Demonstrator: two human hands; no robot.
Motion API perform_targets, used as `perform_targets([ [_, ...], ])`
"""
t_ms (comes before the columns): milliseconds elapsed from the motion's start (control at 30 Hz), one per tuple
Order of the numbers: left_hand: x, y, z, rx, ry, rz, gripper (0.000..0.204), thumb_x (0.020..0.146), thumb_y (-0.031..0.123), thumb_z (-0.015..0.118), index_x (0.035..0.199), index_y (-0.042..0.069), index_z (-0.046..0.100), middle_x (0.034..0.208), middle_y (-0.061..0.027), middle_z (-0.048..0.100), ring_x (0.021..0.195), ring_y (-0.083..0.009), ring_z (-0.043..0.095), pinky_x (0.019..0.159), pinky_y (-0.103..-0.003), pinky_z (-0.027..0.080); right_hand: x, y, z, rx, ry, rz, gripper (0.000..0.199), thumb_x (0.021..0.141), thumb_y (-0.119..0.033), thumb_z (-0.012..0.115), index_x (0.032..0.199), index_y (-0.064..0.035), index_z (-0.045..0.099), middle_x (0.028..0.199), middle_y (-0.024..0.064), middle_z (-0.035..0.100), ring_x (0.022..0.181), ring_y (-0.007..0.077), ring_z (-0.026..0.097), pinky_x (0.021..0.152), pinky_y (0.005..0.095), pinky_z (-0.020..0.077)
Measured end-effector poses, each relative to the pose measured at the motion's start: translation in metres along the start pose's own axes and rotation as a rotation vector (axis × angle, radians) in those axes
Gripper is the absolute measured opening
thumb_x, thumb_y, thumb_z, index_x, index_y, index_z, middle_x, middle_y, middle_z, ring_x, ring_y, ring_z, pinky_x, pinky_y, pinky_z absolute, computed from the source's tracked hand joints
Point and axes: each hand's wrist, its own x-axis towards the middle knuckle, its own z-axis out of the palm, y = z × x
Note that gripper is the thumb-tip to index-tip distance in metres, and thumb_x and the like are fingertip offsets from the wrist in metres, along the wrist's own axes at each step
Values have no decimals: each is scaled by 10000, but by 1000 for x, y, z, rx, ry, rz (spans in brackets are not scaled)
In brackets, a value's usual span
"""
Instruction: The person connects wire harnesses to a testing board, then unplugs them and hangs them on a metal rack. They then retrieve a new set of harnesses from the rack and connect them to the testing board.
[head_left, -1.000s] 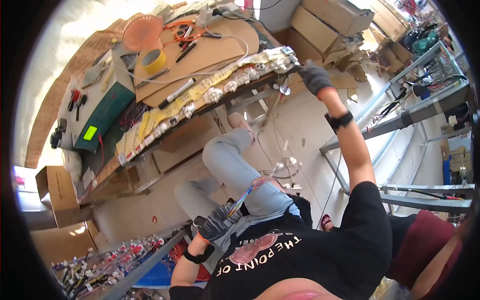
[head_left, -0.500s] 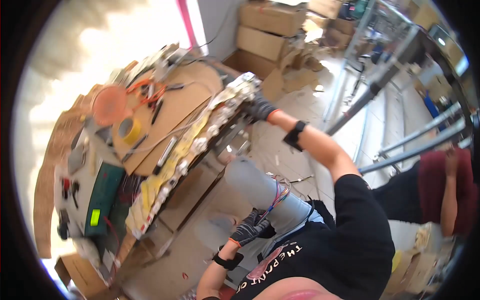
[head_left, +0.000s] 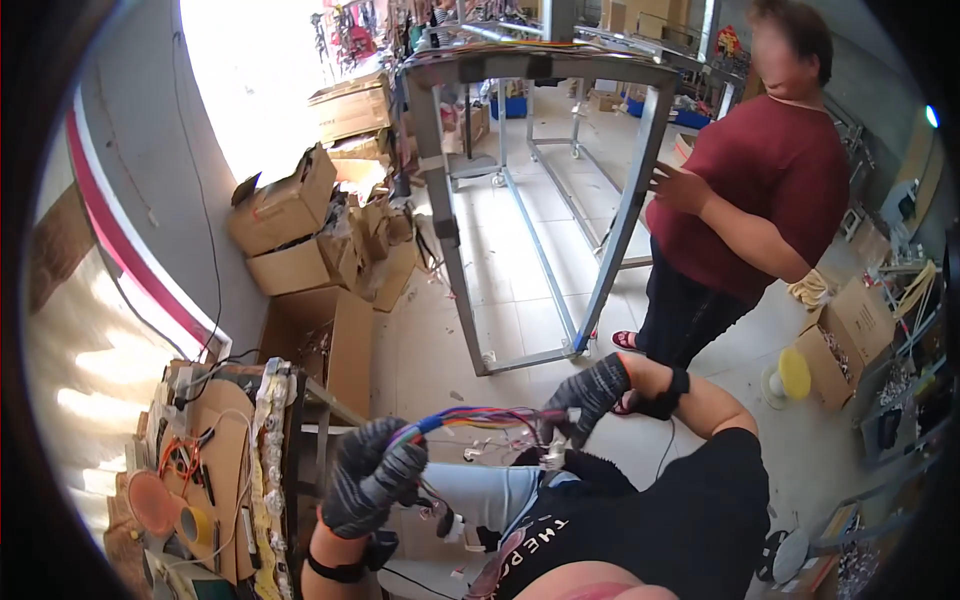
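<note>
A bundle of multicoloured wires [head_left: 485,413], a wire harness with blue wrapping near one end, arches between my two hands above my lap. My left hand [head_left: 375,478], in a dark striped work glove, has its fingers closed round the wrapped end. At the other end my right hand [head_left: 588,398], gloved the same way, pinches the wires where they fan out. Small white connectors [head_left: 553,455] hang below the right hand, and more loose ends dangle under the left. Some fingertips of the right hand are hidden.
At lower left stands a workbench [head_left: 225,450] with tape, an orange dish and tools. A tall metal frame [head_left: 548,68] stands ahead, wires along its top. A person in a dark red shirt [head_left: 745,190] touches its right side. Cardboard boxes [head_left: 290,215] are piled at left.
My view has swung from the bench toward the metal frame. My right hand has left the bench edge and now holds the harness; my left hand has lifted its end from my lap.
</note>
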Motion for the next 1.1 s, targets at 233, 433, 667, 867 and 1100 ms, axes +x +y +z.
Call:
perform_targets([
  [233, 154, 118, -7, 788, 255, 630, 119, 872, 112, 537, 821, 7, 561, 677, 30, 527, 641, -43, 462, 569, -207, 395, -172, -81, -144, -1429, 1484, 1117, 172, 832, -177, 519, 981, -104, 568, 816, 140, 585, 745, 287, 574, 678, 361, 475],
  [433, 332, 203, -70, 1272, 448, 943, 221, 893, 121, 468, 1076, 56, 573, 1012, -104, 615, 885, -202, 587, 793, -295, 453, -337, -113, -341, -1845, 1816, 395, 276, 814, -94, 544, 1087, -58, 546, 1014, 161, 585, 966, 319, 541, 858, 377, 421],
  [667, 431, 85, -97, 1433, 373, 155, 499, 854, 244, 443, 1313, 68, 363, 1265, -231, 431, 1199, -351, 396, 1006, -390, 327, -360, -8, -408, -1897, 1404, 732, 357, 836, -57, 542, 1185, -4, 486, 1072, 148, 574, 977, 257, 552, 884, 351, 433],
  [867, 178, -36, -151, 970, 97, -93, 497, 909, 328, 476, 1320, 67, 379, 1275, -174, 464, 1210, -291, 417, 1024, -363, 318, -155, 25, -245, -1502, 2240, -34, 283, 877, -57, 495, 1148, 22, 490, 1067, 152, 570, 978, 244, 549, 886, 341, 434],
  [1100, -166, -144, -26, 663, 1196, -728, 386, 905, 204, 507, 1243, 24, 463, 1208, -134, 535, 1101, -203, 515, 961, -317, 381, 192, 169, -71, 724, 285, 376, 451, 817, -233, 616, 1204, -68, 456, 1072, 119, 575, 921, 226, 584, 764, 333, 483],
])
